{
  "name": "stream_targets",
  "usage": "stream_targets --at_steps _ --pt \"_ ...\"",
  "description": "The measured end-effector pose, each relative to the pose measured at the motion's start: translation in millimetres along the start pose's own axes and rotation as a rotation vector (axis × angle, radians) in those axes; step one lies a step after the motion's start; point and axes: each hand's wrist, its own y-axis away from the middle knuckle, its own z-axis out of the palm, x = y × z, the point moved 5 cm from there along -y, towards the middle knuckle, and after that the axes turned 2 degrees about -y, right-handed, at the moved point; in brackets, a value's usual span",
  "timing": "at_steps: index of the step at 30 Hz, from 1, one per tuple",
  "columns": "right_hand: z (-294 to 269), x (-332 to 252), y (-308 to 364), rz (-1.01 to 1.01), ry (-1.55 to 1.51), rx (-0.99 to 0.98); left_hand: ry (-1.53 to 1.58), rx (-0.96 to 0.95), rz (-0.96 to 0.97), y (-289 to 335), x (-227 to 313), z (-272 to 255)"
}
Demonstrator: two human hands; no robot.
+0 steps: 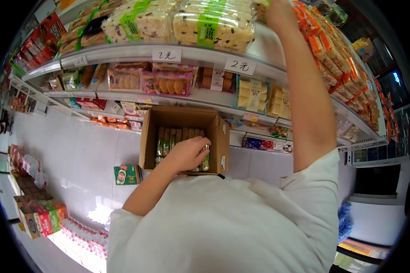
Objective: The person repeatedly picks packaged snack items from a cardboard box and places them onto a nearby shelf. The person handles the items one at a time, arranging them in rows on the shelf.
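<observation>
My left hand [189,152] is inside an open cardboard box [217,127], its fingers curled round clear-wrapped snack packs [207,154] at the box's right side. More packs [180,133] with green labels stand upright in rows there. My right arm stretches up over the top shelf, and my right hand [278,13] is at the upper edge of the view with its fingers cut off. Close to it is a pack [261,8] with a green label, only partly visible. Just left lie large clear-wrapped puffed rice cakes [214,25] with green bands.
The shelf edge [200,55] runs across behind the box. Orange snack packs [335,57] are stacked at right. Lower shelves hold wrapped breads [167,84] and rolls [252,95]. A green box [127,174] lies on the floor; cartons [41,218] and bottle packs [84,236] stand at lower left.
</observation>
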Motion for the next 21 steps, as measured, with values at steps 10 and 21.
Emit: stream_targets --at_steps 10,21 --pt "-53 -110 288 0.221 -0.724 -0.196 -0.19 -0.804 -0.33 -16 -109 127" --pt "-17 -132 459 0.825 -0.975 -0.57 -0.251 -0.911 -0.326 -13 -114 135"
